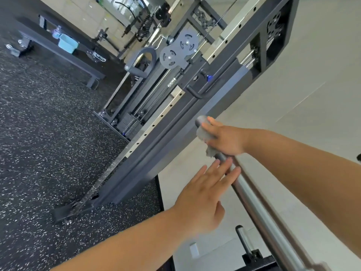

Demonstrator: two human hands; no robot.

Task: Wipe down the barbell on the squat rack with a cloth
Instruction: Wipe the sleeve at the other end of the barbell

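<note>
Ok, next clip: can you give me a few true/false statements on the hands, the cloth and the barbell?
1. The right hand grips the cloth around the barbell near its end. True.
2. The left hand is clenched round the barbell. False: its fingers are straight, at the bar just below the cloth.
3. The cloth is bright blue. False: it is grey.
4. A light blue container sits on the bench in the background. True.

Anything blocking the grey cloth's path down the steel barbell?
Yes: the open left hand lays its fingers across the silver steel barbell just below the grey cloth that the right hand grips at the bar's end.
</note>
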